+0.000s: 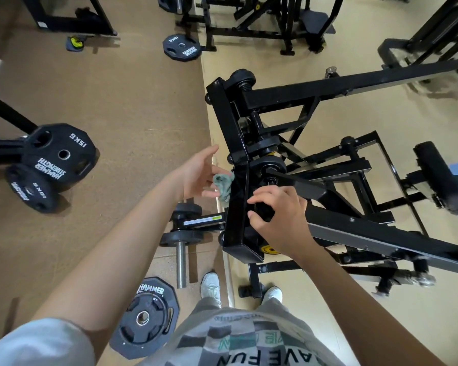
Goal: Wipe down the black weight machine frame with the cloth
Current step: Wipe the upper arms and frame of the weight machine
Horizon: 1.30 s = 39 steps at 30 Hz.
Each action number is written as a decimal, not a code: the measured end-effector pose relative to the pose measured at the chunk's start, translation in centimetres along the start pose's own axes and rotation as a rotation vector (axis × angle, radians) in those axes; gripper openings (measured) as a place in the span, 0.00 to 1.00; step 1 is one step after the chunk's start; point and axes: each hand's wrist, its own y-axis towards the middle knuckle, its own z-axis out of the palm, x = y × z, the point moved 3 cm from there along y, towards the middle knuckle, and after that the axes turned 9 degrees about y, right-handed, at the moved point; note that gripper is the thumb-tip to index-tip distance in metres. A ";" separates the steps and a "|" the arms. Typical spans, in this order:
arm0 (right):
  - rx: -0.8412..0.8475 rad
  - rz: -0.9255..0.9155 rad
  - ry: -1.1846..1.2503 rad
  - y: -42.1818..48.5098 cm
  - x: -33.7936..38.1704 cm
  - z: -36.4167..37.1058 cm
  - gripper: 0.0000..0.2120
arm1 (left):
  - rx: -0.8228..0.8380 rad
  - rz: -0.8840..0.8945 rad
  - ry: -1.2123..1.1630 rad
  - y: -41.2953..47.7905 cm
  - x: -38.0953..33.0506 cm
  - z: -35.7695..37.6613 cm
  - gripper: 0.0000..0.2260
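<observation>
The black weight machine frame (pixel 230 143) rises in front of me, its thick square beam running from upper left to lower middle. A crumpled grey-green cloth (pixel 223 184) lies against the left face of that beam. My left hand (pixel 196 175) has relaxed, spread fingers, with the fingertips touching the cloth and pressing it to the beam. My right hand (pixel 278 215) curls round a black part of the frame just right of the beam, the thumb on its left side.
Black weight plates (pixel 61 154) lean on a rack at the left. Another plate (pixel 146 318) lies by my feet, and one more plate (pixel 181 47) lies farther off. A plate peg (pixel 180 260) sticks out below the frame. More black machines (pixel 262 19) stand at the back.
</observation>
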 end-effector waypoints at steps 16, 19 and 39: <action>-0.076 -0.068 0.121 -0.5 -0.4 0.1 0.14 | 0.228 -0.043 -0.224 -1.5 5.2 0.5 0.40; -0.086 -0.061 0.143 -0.5 -0.4 0.1 0.12 | 0.157 -0.063 -0.251 -0.7 4.1 0.2 0.41; -0.117 -0.070 0.183 -0.6 -0.4 0.0 0.07 | 0.290 -0.078 -0.388 -2.6 5.9 1.5 0.41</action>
